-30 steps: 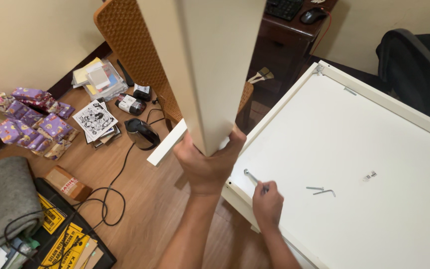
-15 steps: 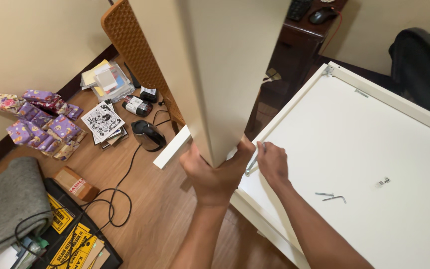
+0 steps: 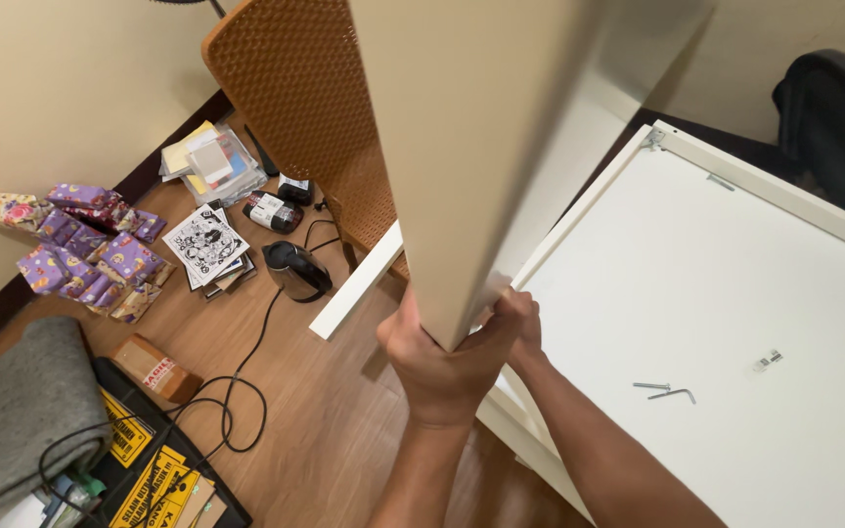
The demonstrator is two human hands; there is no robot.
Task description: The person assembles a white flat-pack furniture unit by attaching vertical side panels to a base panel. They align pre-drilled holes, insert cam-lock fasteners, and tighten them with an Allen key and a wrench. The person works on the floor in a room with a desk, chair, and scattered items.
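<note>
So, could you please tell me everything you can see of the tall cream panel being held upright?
The tall cream panel looks like smooth, matte laminated board, long and square-edged, standing nearly upright and running out of the top of the view. Its lower end sits at the corner of the flat white board lying beside it. The left hand cups its bottom corner, and the right hand grips the same end from behind.

Bare forearms (no sleeves), no gloves.

Both forearms reach forward, the left hand (image 3: 442,367) cupped upward, the right hand (image 3: 518,321) curled close beside it.
</note>
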